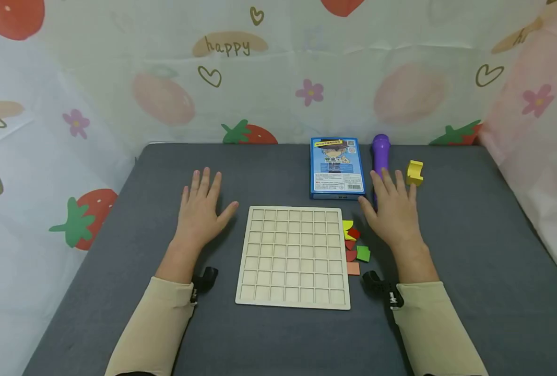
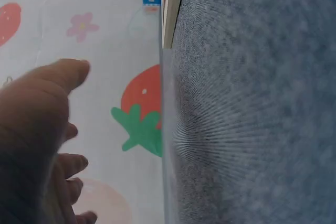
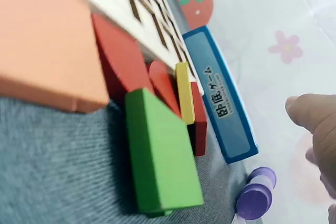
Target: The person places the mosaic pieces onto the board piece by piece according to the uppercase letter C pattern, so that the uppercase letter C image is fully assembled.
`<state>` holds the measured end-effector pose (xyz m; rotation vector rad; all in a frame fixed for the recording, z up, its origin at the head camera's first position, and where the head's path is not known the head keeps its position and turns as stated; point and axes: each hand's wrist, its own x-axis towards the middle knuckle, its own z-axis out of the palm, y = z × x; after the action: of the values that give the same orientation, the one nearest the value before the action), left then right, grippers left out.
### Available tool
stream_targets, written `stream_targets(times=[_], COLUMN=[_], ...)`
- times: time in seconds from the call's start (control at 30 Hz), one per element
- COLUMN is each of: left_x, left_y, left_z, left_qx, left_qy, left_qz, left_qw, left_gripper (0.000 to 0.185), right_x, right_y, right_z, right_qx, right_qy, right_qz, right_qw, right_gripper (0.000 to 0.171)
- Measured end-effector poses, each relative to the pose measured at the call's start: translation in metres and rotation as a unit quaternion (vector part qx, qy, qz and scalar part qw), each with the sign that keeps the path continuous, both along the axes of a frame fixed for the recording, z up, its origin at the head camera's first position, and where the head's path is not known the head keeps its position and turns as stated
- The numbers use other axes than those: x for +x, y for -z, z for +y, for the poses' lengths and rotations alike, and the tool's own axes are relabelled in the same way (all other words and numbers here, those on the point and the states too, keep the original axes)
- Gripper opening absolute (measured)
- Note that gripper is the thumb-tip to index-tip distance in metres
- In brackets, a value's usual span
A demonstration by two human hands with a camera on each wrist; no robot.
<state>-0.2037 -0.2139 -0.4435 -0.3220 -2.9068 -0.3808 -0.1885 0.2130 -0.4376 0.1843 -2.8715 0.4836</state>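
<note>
Pale wooden grid board (image 1: 293, 257) with square recesses, lying flat on the grey cloth table (image 1: 471, 261), between the two hands and touched by neither. Left hand (image 1: 200, 209) palm down on the cloth just left of the board, fingers straight and spread, holding nothing. Right hand (image 1: 393, 209) likewise flat and spread to the right of the board, gripping nothing, fingertips reaching over the lower end of a purple plastic cylinder (image 1: 380, 151). Small pile of flat coloured wooden pieces (image 1: 353, 245), red, yellow, green and orange, wedged between the board's right edge and the right hand; seen close from the right wrist, green piece (image 3: 160, 156) overlapping the red ones. Blue card box (image 1: 336, 168) beyond the board's far right corner; yellow block (image 1: 414, 173) just right of the purple cylinder.
</note>
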Motion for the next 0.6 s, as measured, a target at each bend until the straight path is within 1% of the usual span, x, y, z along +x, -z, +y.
stream_targets(times=[0.07,0.13,0.23,0.37,0.47,0.53,0.6], left_x=[0.0,0.001,0.002,0.004,0.004,0.004,0.004], left_y=[0.001,0.001,0.003,0.007,0.011,0.013,0.016], left_z=[0.0,0.0,0.002,0.006,0.009,0.011,0.013], left_qx=[0.028,0.061,0.106,0.143,0.169,0.177,0.165], left_qy=[0.011,0.023,0.035,0.054,0.079,0.096,0.115], left_qz=[0.002,-0.005,-0.033,-0.089,-0.125,-0.141,-0.146], left_qw=[0.9996,0.9979,0.9932,0.9842,0.9745,0.9692,0.9686], left_gripper=[0.083,0.079,0.071,0.062,0.057,0.054,0.051], right_x=[0.0,0.0,0.0,0.002,0.002,0.001,0.001], right_y=[-0.002,-0.002,0.0,0.006,0.01,0.012,0.012], right_z=[-0.001,-0.003,-0.006,-0.008,-0.009,-0.009,-0.008], right_qx=[-0.027,-0.056,-0.08,-0.069,-0.06,-0.063,-0.065], right_qy=[-0.021,-0.05,-0.089,-0.115,-0.128,-0.133,-0.137], right_qz=[0.011,0.012,-0.016,-0.072,-0.102,-0.123,-0.144], right_qw=[0.999,0.997,0.993,0.988,0.985,0.981,0.978], right_gripper=[0.065,0.058,0.046,0.03,0.026,0.025,0.026])
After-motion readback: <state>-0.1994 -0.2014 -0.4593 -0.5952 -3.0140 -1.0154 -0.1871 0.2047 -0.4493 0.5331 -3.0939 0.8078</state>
